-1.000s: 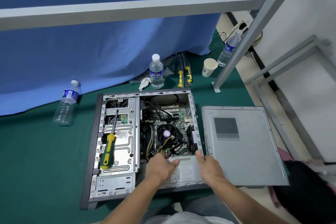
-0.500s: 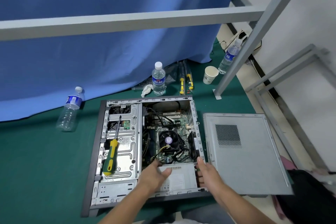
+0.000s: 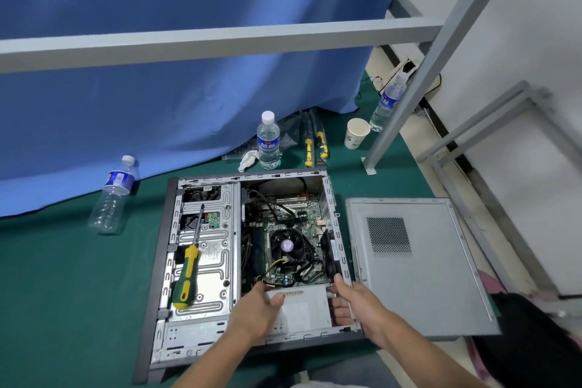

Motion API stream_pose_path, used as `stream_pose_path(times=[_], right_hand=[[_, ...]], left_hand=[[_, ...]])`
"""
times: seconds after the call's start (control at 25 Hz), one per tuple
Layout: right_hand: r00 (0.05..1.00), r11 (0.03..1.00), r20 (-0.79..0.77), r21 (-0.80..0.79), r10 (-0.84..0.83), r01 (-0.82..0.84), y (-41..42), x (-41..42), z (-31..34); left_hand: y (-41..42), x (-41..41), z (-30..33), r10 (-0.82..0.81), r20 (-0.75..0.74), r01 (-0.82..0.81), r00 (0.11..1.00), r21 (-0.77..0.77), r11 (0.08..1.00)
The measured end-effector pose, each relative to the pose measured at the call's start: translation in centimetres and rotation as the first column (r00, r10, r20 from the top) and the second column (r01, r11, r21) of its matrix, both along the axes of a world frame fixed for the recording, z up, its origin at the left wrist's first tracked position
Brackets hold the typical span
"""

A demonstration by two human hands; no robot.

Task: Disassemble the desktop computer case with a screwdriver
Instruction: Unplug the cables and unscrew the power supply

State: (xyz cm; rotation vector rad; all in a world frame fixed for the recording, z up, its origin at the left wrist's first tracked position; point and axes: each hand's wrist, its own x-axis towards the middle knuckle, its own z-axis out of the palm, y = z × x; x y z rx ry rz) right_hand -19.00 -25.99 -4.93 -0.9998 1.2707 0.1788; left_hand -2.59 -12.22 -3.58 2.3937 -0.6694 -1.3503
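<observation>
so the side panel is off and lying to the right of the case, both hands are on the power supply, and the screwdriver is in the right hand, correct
Not quite. The head view shows the screwdriver in neither hand: it lies on the drive cage on the case's left side. The rest holds: the side panel lies to the right of the case, and the left hand and right hand are on the power supply.

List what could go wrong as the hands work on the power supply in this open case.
1. Cables still run from the motherboard area toward the power supply; lifting it with the left hand and right hand could strain connectors.
2. The screwdriver lies loose on the drive cage; jolting the case could roll it off.
3. The right hand's fingers sit against the case's sheet-metal edge, which might cut.
</observation>
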Motion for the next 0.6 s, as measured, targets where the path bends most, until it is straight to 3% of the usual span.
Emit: stream_pose_path(times=[0.08,0.12,0.2,0.24,0.28,0.4,0.52,0.6], right_hand=[[0.979,0.965,-0.158,-0.209,0.130,-0.162,0.7,0.4,0.6],[0.945,0.872,-0.290,-0.411,0.150,-0.265,1.1,0.4,0.8],[0.906,0.538,-0.388,-0.734,0.169,-0.415,2.1,1.0,2.3],[0.885,0.446,-0.390,-0.764,0.255,-0.466,2.5,1.3,3.0],[0.832,0.415,-0.421,-0.726,0.361,-0.548,2.9,1.8,3.6],[0.647,0.420,-0.512,-0.497,0.565,-0.759,3.9,3.1,3.4],[0.686,0.593,-0.430,-0.348,0.587,-0.726,3.8,4.8,2.7],[0.718,0.658,-0.402,-0.302,0.567,-0.689,3.5,5.3,2.4]], left_hand=[[0.2,-0.3,0.5,0.014,-0.043,-0.014,0.999,-0.001,1.000],[0.3,-0.5,0.7,0.014,-0.038,-0.014,0.999,0.000,1.000],[0.2,-0.6,0.4,-0.005,-0.020,0.004,1.000,-0.015,1.000],[0.1,-0.5,0.3,-0.012,-0.018,0.012,1.000,-0.015,1.000],[0.0,-0.5,0.3,-0.018,-0.020,0.018,1.000,-0.012,1.000],[0.3,-0.8,0.3,-0.020,0.000,0.020,1.000,-0.024,1.000],[-0.2,-0.8,-0.3,0.037,0.064,-0.035,0.997,-0.038,0.999],[-0.6,-0.9,-0.5,0.069,0.085,-0.067,0.994,-0.024,0.997]])
